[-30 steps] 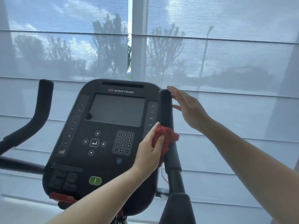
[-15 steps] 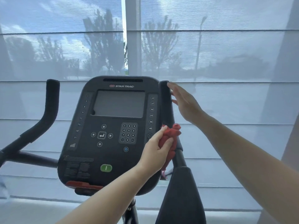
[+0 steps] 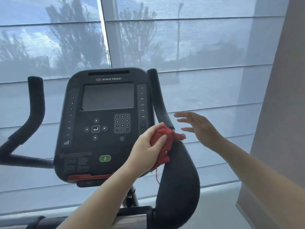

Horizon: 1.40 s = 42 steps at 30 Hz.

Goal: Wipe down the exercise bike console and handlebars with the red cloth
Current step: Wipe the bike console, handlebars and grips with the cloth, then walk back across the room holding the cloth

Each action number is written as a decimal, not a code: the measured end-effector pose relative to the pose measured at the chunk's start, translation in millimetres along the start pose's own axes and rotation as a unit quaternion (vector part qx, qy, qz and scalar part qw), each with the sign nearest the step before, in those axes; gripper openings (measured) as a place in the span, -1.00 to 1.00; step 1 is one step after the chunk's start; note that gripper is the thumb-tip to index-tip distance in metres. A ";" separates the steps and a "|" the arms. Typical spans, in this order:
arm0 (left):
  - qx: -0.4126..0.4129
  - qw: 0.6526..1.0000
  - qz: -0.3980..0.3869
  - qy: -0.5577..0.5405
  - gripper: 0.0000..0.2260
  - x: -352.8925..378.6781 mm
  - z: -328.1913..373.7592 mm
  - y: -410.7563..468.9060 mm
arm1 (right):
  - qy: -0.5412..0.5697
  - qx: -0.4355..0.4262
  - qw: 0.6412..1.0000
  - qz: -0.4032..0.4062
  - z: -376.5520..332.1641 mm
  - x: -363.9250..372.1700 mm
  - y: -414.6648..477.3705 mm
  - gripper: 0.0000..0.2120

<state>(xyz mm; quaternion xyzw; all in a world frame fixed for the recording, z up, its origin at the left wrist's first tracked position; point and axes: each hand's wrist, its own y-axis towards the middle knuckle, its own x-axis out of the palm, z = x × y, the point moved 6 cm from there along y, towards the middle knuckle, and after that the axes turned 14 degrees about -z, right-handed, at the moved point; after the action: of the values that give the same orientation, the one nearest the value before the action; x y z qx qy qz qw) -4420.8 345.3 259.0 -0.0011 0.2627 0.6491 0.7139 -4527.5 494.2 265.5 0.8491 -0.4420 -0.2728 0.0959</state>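
The black console [image 3: 105, 123] of the exercise bike faces me, with its grey screen, keypad and green button. My left hand [image 3: 148, 146] grips the bunched red cloth [image 3: 166, 142] and holds it against the right handlebar [image 3: 158, 100], low down where the bar meets its wide black pad [image 3: 179, 176]. A red thread hangs from the cloth. My right hand [image 3: 199, 128] hovers just right of the bar with fingers spread, touching nothing. The left handlebar [image 3: 35, 103] stands free at the far left.
Translucent window blinds [image 3: 206, 47] fill the background right behind the bike. A grey wall or pillar [image 3: 280, 113] rises at the right. The bike's horizontal frame bar [image 3: 26, 160] runs left from the console.
My left hand slid the cloth down the right handlebar to its base. My right hand let go of the bar's top and dropped lower to the right. The view shifted down.
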 end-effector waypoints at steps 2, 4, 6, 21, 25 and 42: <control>0.002 1.000 -0.006 0.017 -0.73 1.6 6.8 -2.5 | 0.005 0.014 1.000 0.003 4.5 -0.4 -15.6 -0.71; 0.012 0.998 0.016 0.065 -0.73 -4.8 14.5 -0.5 | 0.006 0.019 1.000 0.004 5.7 -1.0 -25.8 -0.74; 0.026 0.993 0.046 0.104 -0.72 -10.5 22.5 2.5 | 0.007 0.022 1.000 0.008 5.8 -3.7 -33.9 -0.77; 0.116 0.945 -0.075 0.297 -0.80 193.0 87.5 22.1 | -0.064 0.133 0.986 0.081 52.9 -122.4 -242.0 -0.67; 0.095 0.948 -0.157 0.261 -0.88 309.6 64.4 11.8 | -0.069 0.211 0.967 0.124 73.7 -167.3 -354.3 -0.63; 0.289 0.724 -0.599 0.182 -0.74 735.5 72.4 -106.1 | -0.096 0.534 0.737 0.404 76.7 -198.2 -750.1 -0.58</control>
<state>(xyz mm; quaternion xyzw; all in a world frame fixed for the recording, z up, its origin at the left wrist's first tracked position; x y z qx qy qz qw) -4281.1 1034.7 8.6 -0.0698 0.5069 -0.0335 0.8585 -4137.0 1102.5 -26.4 0.4719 -0.8234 -0.0080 -0.3151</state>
